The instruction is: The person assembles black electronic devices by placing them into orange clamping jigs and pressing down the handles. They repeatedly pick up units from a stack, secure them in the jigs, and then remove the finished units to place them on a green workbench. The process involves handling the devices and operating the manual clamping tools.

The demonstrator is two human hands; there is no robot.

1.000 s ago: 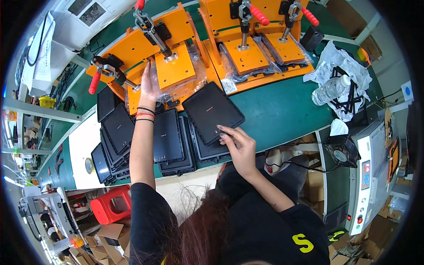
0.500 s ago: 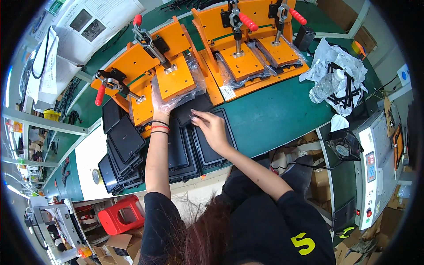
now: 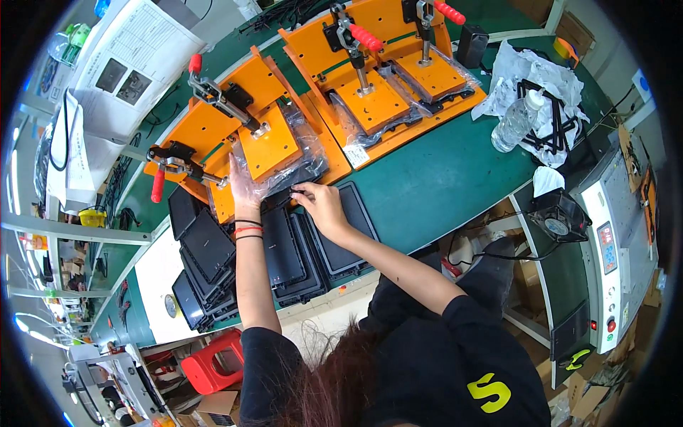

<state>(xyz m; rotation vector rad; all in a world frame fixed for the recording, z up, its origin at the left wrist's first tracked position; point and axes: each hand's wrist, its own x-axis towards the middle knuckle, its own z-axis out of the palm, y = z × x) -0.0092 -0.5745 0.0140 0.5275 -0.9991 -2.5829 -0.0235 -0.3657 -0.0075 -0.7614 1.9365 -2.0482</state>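
Note:
My left hand (image 3: 244, 188) lies with fingers stretched out along the left edge of an orange clamp plate (image 3: 269, 142), against clear plastic film (image 3: 311, 147). Part of the palm is covered by the film. At the plate's near edge, my right hand (image 3: 324, 208) is closed in a pinch on a small dark thing I cannot make out. A black flat part (image 3: 306, 173) shows through the film beneath the plate. Below my hands lie stacked black rectangular covers (image 3: 284, 245), with another black cover (image 3: 341, 231) by my right wrist.
A second orange fixture (image 3: 377, 110) with red-handled toggle clamps stands to the right. More black covers (image 3: 208, 249) are piled at the left. A clear bottle (image 3: 514, 124) and black strips rest on crumpled white wrapping (image 3: 541, 78). A small fan (image 3: 558, 220) sits by the table's right end.
The view has shifted slightly. The black part at the plate's near edge now sits further under the film and plate. My right hand has moved left along that edge.

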